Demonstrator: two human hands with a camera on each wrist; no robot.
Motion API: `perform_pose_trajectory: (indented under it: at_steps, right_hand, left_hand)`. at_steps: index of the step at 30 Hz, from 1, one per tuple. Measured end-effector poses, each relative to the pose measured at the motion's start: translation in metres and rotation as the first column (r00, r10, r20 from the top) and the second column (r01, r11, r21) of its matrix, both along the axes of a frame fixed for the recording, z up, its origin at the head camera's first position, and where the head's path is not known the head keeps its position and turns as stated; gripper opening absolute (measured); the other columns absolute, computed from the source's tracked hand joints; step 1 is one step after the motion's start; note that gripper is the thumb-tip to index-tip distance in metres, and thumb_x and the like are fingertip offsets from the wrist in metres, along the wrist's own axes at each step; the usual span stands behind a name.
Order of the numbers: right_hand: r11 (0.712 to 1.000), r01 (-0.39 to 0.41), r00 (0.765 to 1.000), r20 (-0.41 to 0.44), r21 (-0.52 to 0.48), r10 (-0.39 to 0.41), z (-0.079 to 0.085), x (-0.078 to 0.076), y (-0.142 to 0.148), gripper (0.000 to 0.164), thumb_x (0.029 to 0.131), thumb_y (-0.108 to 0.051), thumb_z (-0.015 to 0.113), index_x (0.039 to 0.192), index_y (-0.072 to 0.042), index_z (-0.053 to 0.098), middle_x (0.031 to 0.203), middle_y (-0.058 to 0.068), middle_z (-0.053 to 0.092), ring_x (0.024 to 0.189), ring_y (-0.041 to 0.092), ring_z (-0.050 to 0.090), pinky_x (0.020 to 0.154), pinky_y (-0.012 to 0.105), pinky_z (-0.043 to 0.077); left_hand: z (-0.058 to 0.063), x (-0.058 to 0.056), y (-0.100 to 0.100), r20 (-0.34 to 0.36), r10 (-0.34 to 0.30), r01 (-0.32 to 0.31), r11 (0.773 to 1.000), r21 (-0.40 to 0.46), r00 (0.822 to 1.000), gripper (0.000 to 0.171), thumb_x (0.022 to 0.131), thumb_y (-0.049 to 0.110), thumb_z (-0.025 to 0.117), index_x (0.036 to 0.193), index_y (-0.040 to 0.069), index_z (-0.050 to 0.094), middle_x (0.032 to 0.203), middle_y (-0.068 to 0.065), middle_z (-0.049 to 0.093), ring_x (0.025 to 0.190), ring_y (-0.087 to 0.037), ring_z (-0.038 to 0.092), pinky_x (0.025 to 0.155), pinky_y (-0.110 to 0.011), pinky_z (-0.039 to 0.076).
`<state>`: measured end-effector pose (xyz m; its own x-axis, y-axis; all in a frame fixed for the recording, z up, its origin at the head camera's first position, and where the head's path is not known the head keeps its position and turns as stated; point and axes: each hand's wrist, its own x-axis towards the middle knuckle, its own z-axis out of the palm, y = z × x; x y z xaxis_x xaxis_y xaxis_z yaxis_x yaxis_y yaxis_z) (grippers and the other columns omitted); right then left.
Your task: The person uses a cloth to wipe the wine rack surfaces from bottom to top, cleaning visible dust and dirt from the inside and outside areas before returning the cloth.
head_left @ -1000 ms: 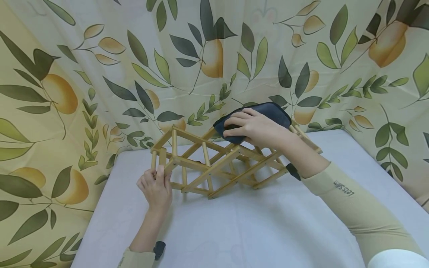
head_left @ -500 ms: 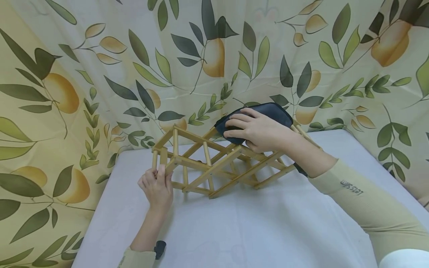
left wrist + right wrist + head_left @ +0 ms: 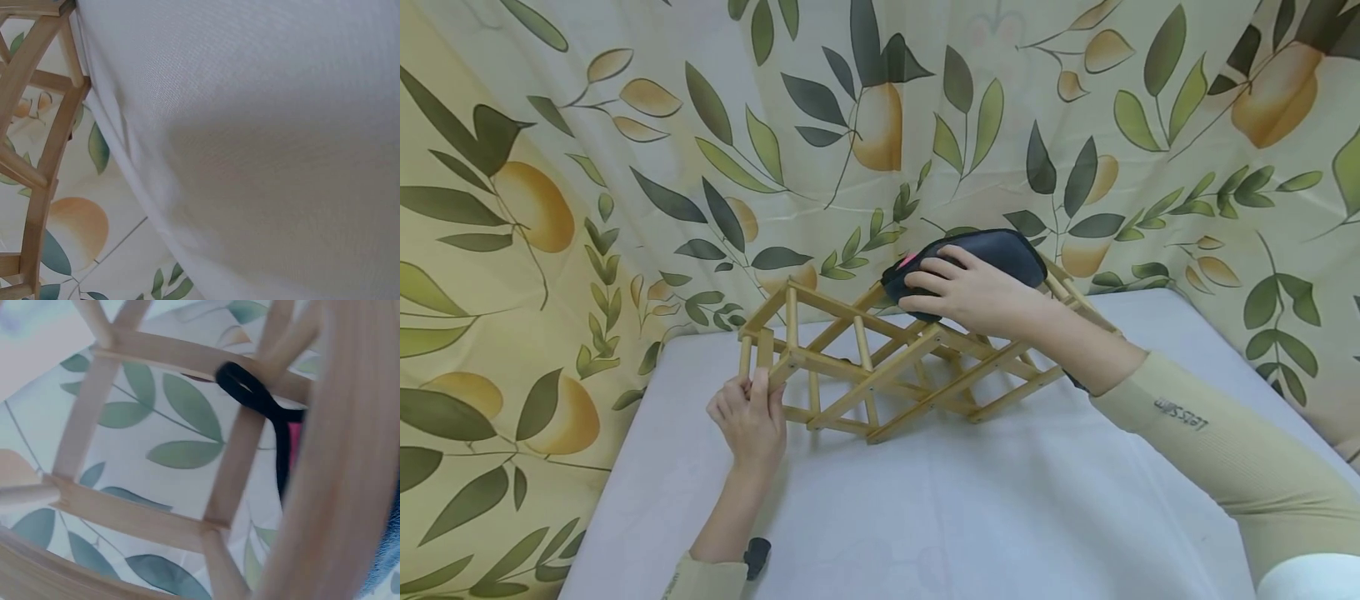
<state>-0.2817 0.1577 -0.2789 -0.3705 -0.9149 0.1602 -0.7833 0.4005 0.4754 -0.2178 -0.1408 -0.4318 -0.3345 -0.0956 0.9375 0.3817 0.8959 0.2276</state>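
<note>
A folding wooden lattice rack (image 3: 868, 387) made of slats and round dowels stands on the white-covered table. My left hand (image 3: 748, 421) grips the lower corner of its left end. Over the rack's top right side lies a dark blue, rounded, pouch-like piece (image 3: 1003, 254) with black edging and a bit of pink at its left end. My right hand (image 3: 962, 292) holds it, fingers spread across its face and thumb hidden. In the right wrist view, its black loop (image 3: 240, 387) hangs by the rack's slats. Neither hand shows in its own wrist view.
The white cloth (image 3: 910, 517) covers the table in front of the rack. Close behind stands a curtain (image 3: 820, 183) printed with leaves and fruit. A white rounded thing (image 3: 1311, 577) shows at the lower right corner, by the right sleeve.
The dark blue piece has shifted and tilted slightly under my right hand, and a pink patch has come into view at its left end. The left hand and rack stay put.
</note>
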Motion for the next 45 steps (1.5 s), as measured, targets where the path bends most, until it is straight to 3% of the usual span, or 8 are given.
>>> perform_pose_trajectory:
  at_steps: [6, 12, 25, 32, 40, 45]
  right_hand:
    - [0.999, -0.033, 0.997, -0.071, -0.020, 0.031, -0.007, -0.005, 0.002, 0.048, 0.079, -0.002, 0.067, 0.122, -0.017, 0.050, 0.123, 0.008, 0.051, 0.113, 0.028, 0.045, 0.096, 0.045, 0.032]
    - [0.999, -0.039, 0.991, -0.127, -0.027, 0.035, -0.007, -0.009, 0.001, 0.047, 0.080, 0.000, 0.065, 0.120, -0.018, 0.050, 0.121, 0.006, 0.050, 0.111, 0.026, 0.046, 0.095, 0.043, 0.033]
    - [0.996, 0.031, 0.998, -0.043, -0.085, -0.035, -0.009, -0.023, -0.003, 0.056, 0.075, 0.001, 0.070, 0.122, -0.019, 0.047, 0.125, 0.008, 0.047, 0.117, 0.028, 0.042, 0.097, 0.048, 0.030]
    - [0.982, 0.114, 0.993, 0.004, -0.152, -0.115, -0.011, -0.034, -0.002, 0.053, 0.079, 0.008, 0.062, 0.122, -0.018, 0.047, 0.127, 0.010, 0.045, 0.119, 0.029, 0.040, 0.099, 0.049, 0.027]
    - [0.971, 0.039, 0.999, -0.007, -0.235, -0.042, -0.019, -0.030, 0.002, 0.052, 0.075, 0.005, 0.068, 0.120, -0.016, 0.051, 0.124, 0.011, 0.047, 0.114, 0.030, 0.042, 0.095, 0.050, 0.029]
    - [0.951, -0.063, 0.997, -0.063, -0.302, 0.046, -0.025, -0.021, 0.005, 0.050, 0.073, 0.007, 0.069, 0.116, -0.015, 0.053, 0.119, 0.011, 0.050, 0.108, 0.030, 0.044, 0.090, 0.050, 0.032]
  left_hand:
    - [0.001, 0.000, -0.001, -0.003, -0.001, 0.001, 1.000, -0.004, 1.000, 0.032, 0.094, 0.040, 0.038, 0.102, 0.010, 0.046, 0.080, -0.015, 0.037, 0.070, -0.031, 0.035, 0.066, -0.045, 0.022]
    - [0.001, -0.003, 0.000, -0.059, -0.022, 0.023, 1.000, 0.008, 0.998, 0.034, 0.094, 0.041, 0.038, 0.102, 0.010, 0.048, 0.078, -0.014, 0.037, 0.068, -0.030, 0.034, 0.066, -0.045, 0.020]
    - [0.001, -0.007, 0.001, -0.067, -0.029, 0.030, 0.999, 0.026, 0.997, 0.037, 0.093, 0.043, 0.037, 0.102, 0.010, 0.050, 0.078, -0.013, 0.037, 0.067, -0.029, 0.034, 0.066, -0.045, 0.020]
    - [0.000, -0.004, 0.002, -0.025, -0.027, 0.028, 0.999, 0.022, 0.999, 0.034, 0.093, 0.041, 0.039, 0.101, 0.010, 0.049, 0.078, -0.014, 0.037, 0.068, -0.030, 0.034, 0.066, -0.045, 0.021]
    - [-0.001, -0.004, 0.001, 0.018, -0.025, 0.024, 1.000, 0.017, 1.000, 0.033, 0.094, 0.039, 0.039, 0.101, 0.008, 0.048, 0.079, -0.015, 0.037, 0.070, -0.032, 0.035, 0.067, -0.045, 0.023]
    - [0.000, -0.005, 0.000, 0.024, -0.029, 0.029, 0.999, 0.016, 0.999, 0.033, 0.094, 0.039, 0.040, 0.101, 0.007, 0.048, 0.079, -0.015, 0.037, 0.070, -0.032, 0.035, 0.067, -0.045, 0.023]
